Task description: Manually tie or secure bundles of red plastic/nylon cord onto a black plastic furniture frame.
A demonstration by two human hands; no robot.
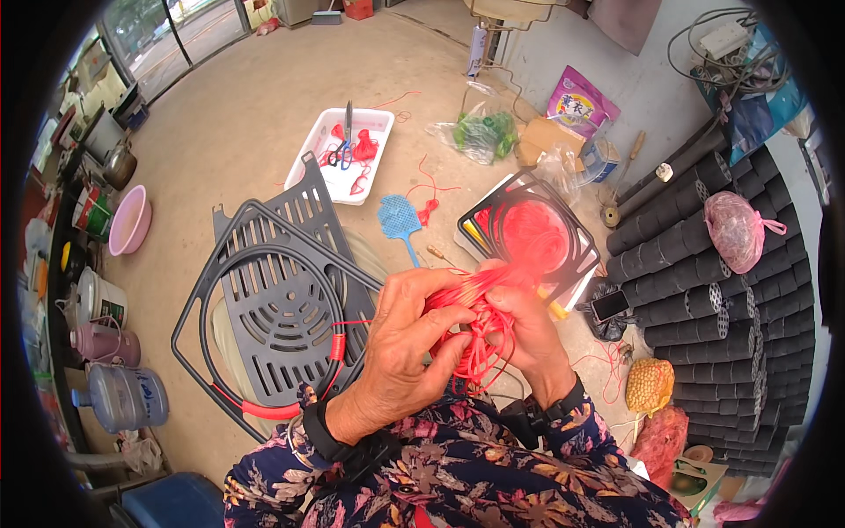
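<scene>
Between my hands is a tangled bundle of thin red plastic cord (475,339), its loops hanging toward my lap. My left hand (405,330) pinches strands with thumb and fingers. On the other side my right hand (531,339) grips the bundle, its fingers partly hidden by the cord. A strand runs left to a black chair frame (187,330), whose inner ring is wrapped in red cord (268,411) at the bottom and on its right side. Behind that frame lies a black slatted panel (251,299).
Ahead are a white tray (308,145) with scissors (346,141) and red cord, and a blue fly swatter (399,216). More red cord (528,236) fills a container under a black frame. Stacked black cylinders (678,264) line the right; a pink basin (130,222) stands left.
</scene>
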